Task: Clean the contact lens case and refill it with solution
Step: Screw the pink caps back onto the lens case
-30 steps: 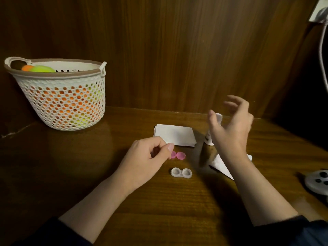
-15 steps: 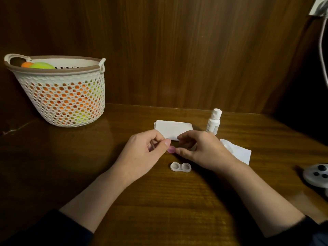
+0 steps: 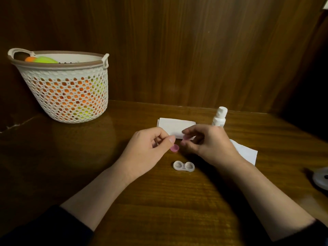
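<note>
Seemingly ready for capping, the uncapped contact lens case lies on the table before both hands — the right hand pinching one pink cap, the left hand, fingers curled, beside the other cap — contact unclear.

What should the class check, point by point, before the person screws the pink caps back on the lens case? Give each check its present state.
1. Lens case lies flat on the table, both wells facing up: ok.
2. Wells filled with solution: cannot tell.
3. Both caps to hand: ok. One pink cap is at the left hand thumb tip; the right hand pinches the other pink cap.
4. Solution bottle upright, cap on: ok.
5. Tissue within reach: ok. The folded tissue lies just behind the hands.
6. Caps wiped dry: cannot tell.
</note>
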Demonstrator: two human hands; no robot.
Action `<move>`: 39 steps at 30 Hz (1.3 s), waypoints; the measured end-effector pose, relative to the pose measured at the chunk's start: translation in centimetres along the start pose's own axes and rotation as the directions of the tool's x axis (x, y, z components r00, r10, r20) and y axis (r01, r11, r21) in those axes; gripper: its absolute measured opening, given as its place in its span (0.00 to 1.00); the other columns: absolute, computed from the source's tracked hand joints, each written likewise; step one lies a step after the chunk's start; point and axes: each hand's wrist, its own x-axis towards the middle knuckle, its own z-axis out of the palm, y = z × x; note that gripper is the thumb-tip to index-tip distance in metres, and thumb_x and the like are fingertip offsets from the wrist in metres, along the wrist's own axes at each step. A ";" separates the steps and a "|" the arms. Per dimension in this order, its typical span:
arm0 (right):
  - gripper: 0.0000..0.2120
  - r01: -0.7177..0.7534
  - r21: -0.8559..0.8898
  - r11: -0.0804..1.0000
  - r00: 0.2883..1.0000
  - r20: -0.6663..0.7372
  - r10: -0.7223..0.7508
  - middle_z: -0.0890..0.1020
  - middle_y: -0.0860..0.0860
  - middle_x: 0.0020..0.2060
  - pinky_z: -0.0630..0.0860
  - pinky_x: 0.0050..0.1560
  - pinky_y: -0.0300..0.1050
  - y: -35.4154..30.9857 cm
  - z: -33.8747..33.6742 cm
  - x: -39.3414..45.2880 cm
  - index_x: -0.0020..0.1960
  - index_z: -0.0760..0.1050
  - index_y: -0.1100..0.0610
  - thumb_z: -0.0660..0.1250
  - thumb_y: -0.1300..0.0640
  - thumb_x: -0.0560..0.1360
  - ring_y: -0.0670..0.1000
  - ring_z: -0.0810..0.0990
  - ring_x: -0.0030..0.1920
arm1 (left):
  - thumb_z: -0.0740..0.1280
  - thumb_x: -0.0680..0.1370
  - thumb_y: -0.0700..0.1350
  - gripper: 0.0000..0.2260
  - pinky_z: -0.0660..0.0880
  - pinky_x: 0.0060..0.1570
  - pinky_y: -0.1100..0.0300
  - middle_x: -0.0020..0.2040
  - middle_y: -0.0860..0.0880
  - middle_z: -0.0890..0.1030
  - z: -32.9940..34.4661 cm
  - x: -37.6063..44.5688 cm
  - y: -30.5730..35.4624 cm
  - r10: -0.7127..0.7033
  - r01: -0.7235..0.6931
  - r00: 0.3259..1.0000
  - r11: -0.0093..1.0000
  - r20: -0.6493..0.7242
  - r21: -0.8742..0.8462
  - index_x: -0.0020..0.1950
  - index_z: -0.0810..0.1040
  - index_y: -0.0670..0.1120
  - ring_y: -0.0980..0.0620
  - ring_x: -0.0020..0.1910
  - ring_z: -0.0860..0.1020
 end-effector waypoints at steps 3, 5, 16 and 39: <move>0.12 0.058 0.269 0.961 0.991 -0.132 -0.023 0.88 0.38 0.48 0.84 0.45 0.38 -1.1 -1.0 -0.4 0.56 0.85 0.47 0.81 0.53 0.75 0.45 0.88 0.45 | 0.65 0.86 0.51 0.11 0.74 0.30 0.66 0.37 0.57 0.84 -0.1 0.4 -0.1 -0.083 0.081 0.996 0.990 -0.014 -0.118 0.51 0.87 0.53 0.59 0.30 0.78; 0.13 0.118 0.421 0.900 0.986 -0.158 -0.055 0.89 0.44 0.50 0.86 0.49 0.43 -2.4 -1.2 -0.8 0.57 0.85 0.50 0.82 0.56 0.74 0.49 0.89 0.47 | 0.65 0.86 0.51 0.11 0.69 0.25 0.69 0.38 0.56 0.86 -0.2 0.6 -0.1 -0.148 0.148 0.989 0.958 0.020 -0.246 0.55 0.87 0.52 0.58 0.28 0.76; 0.17 0.248 0.400 0.882 0.969 -0.109 -0.223 0.89 0.47 0.52 0.85 0.56 0.43 -4.3 -0.9 -2.1 0.60 0.85 0.55 0.82 0.61 0.72 0.49 0.89 0.55 | 0.69 0.83 0.55 0.14 0.64 0.23 0.69 0.52 0.43 0.89 -0.9 0.3 0.0 -0.126 0.224 0.966 0.844 0.227 -0.487 0.55 0.90 0.48 0.55 0.31 0.75; 0.17 0.005 0.152 0.988 0.947 0.315 -0.053 0.88 0.35 0.48 0.79 0.52 0.28 -0.8 -4.0 -3.7 0.57 0.83 0.40 0.83 0.49 0.72 0.38 0.86 0.51 | 0.77 0.74 0.56 0.18 0.79 0.62 0.50 0.54 0.63 0.82 0.9 -0.9 0.7 0.057 -0.104 0.980 0.963 0.188 0.247 0.59 0.74 0.62 0.61 0.54 0.80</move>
